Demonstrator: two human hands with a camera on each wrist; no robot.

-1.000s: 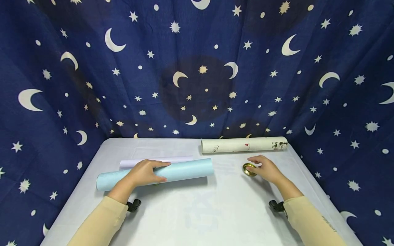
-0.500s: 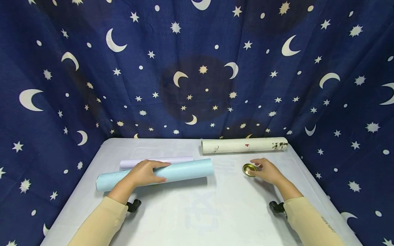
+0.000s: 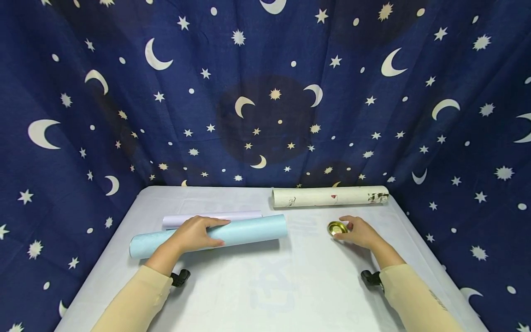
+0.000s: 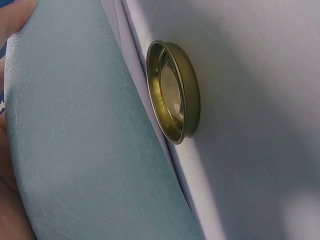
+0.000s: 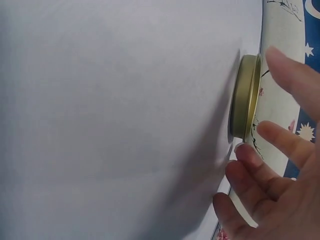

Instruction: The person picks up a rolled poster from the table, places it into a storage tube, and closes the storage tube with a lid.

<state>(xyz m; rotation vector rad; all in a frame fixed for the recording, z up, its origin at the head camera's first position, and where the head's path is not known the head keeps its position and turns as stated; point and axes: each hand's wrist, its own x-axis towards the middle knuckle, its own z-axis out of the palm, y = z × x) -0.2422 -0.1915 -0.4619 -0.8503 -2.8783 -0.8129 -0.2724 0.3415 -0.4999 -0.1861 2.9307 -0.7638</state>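
Note:
My left hand [image 3: 197,234] grips a light blue cardboard-like tube [image 3: 253,229] over its top, thumb on the near side. The tube lies slightly slanted on the left half of the table. Beside it, in the left wrist view, a shallow round gold lid [image 4: 192,90] rests hollow side up. My right hand [image 3: 360,231] hovers at a second gold lid [image 3: 338,227], which lies on the white table. In the right wrist view its fingers are spread, loosely bent and pinching nothing, with that lid [image 5: 243,97] between thumb and index finger.
Behind the blue tube lies a pale lilac roll [image 3: 244,215], partly hidden. A cream tube [image 3: 315,197] with dark and red printing lies along the table's back right edge. Navy curtains [image 3: 274,55] with moons and stars enclose the white table [image 3: 323,286].
My right hand has let go of the gold lid, its fingers spreading and drawing slightly to the right. The lid stays on the table. My left hand and the blue tube have not moved.

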